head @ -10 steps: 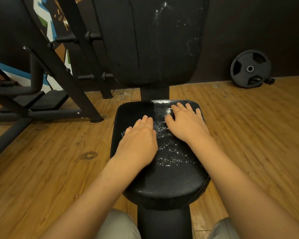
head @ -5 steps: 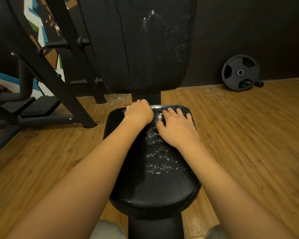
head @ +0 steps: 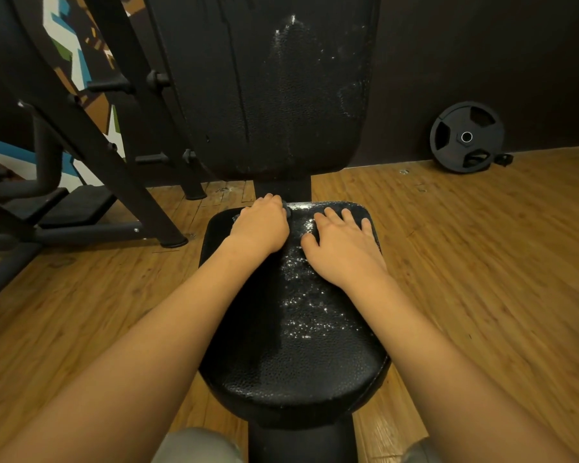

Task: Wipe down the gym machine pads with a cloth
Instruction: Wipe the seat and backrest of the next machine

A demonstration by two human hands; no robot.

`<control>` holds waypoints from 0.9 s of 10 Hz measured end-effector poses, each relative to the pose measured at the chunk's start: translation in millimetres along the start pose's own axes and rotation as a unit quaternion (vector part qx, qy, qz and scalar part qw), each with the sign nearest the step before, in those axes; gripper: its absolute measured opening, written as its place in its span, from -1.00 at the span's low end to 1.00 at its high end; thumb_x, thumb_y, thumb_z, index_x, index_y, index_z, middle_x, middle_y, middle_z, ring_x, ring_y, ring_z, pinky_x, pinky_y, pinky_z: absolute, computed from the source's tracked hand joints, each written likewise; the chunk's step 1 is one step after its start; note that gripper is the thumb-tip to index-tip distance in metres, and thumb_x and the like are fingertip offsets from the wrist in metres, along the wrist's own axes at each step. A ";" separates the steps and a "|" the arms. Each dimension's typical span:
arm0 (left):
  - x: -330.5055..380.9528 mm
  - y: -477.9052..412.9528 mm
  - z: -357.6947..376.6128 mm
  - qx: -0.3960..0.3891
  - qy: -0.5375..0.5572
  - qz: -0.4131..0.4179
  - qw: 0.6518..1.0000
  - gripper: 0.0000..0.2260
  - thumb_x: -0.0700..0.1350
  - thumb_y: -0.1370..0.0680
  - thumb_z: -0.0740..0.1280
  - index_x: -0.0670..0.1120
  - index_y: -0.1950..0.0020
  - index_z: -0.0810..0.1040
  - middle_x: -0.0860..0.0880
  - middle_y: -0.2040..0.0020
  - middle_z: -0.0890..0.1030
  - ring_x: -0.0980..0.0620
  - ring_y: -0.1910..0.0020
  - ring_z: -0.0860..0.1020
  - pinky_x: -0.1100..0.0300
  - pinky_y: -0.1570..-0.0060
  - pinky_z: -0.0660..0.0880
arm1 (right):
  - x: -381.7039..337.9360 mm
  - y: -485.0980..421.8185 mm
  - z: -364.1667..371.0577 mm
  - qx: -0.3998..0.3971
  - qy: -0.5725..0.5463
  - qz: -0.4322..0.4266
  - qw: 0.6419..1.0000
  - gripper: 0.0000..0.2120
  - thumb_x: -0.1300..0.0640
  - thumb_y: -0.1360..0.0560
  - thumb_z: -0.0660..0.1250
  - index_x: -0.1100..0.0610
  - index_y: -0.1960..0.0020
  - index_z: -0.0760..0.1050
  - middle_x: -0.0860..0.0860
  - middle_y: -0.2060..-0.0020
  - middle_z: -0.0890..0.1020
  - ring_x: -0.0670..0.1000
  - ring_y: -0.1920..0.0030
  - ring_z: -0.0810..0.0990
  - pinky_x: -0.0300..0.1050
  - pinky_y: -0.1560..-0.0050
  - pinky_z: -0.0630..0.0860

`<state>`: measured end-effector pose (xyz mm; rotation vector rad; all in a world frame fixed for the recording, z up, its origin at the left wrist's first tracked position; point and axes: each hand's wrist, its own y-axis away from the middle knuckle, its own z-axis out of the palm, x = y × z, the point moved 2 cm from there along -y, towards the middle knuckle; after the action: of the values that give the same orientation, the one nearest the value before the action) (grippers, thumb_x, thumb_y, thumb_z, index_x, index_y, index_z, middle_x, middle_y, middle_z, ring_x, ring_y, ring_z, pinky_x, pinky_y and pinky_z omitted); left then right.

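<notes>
The cloth (head: 287,211) is showing only as a small dark scrap at the far edge of the seat pad (head: 295,345), peeking out beside the left hand (head: 259,225). That hand is sitting at the pad's 11 o'clock corner with its fingers (head: 269,199) curling down over the far rim and bunching round the cloth. Most of the cloth and the fingertips are hiding under the hand.

The right hand (head: 343,248) is lying palm down at the pad's 1 o'clock corner, just beside the left hand. Its fingers (head: 331,217) are reaching out straight and slightly spread. They are pressing on the black padding and holding nothing.

Between the two hands, and running toward 6 o'clock down the middle of the seat pad, shiny wet specks (head: 298,295) are glinting on the pebbled black surface. The strip of pad on the left side is looking duller and free of specks.

At 12 o'clock the tall black back pad (head: 274,95) is rising behind the seat, with pale streaks and specks spreading over its right half.

At 10 o'clock a dark metal frame (head: 91,128) with pegs is slanting across a wall painted in blue, white, green and brown shapes (head: 71,51). At 2 o'clock a black weight plate (head: 467,137) is leaning against the dark wall, standing on the wooden floor (head: 482,262). At 6 o'clock the person's knees in grey cloth (head: 198,446) are showing on either side of the seat post.
</notes>
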<state>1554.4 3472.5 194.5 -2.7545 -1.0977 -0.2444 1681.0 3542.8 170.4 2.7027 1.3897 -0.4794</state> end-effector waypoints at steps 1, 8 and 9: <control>-1.5 -11.6 -1.7 0.000 0.002 -0.007 1.000 -0.67 -0.14 -0.70 0.13 -0.19 -0.44 0.40 -0.19 -0.42 0.46 -0.19 -0.40 0.44 -0.07 -0.36 0.36 | -1.1 1.0 -0.7 0.002 0.003 -0.001 1.000 -0.43 -0.13 -0.70 0.00 0.08 -0.65 0.13 0.04 -0.65 0.11 0.14 -0.65 -0.01 0.23 -0.61 -0.10; -3.9 -3.6 -1.8 -0.012 -0.001 0.001 1.000 -0.56 -0.14 -0.71 0.15 -0.15 -0.59 0.23 -0.15 -0.57 0.30 -0.14 -0.53 0.31 -0.05 -0.50 0.27 | -2.8 0.3 -0.9 -0.002 0.012 0.002 1.000 -0.42 -0.14 -0.70 0.00 0.08 -0.65 0.12 0.04 -0.65 0.11 0.14 -0.65 -0.01 0.23 -0.61 -0.10; -11.4 7.3 4.5 0.003 0.005 0.019 1.000 -0.55 -0.10 -0.74 0.08 -0.13 -0.63 0.14 -0.11 -0.63 0.19 -0.11 -0.58 0.21 -0.03 -0.54 0.15 | -2.6 0.5 -0.7 -0.001 0.016 0.005 1.000 -0.42 -0.14 -0.70 -0.01 0.07 -0.66 0.12 0.04 -0.65 0.10 0.14 -0.65 -0.01 0.23 -0.61 -0.10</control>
<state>1551.7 3460.6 187.0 -2.7616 -1.0417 -0.2488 1680.1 3540.6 171.8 2.7258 1.3833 -0.4349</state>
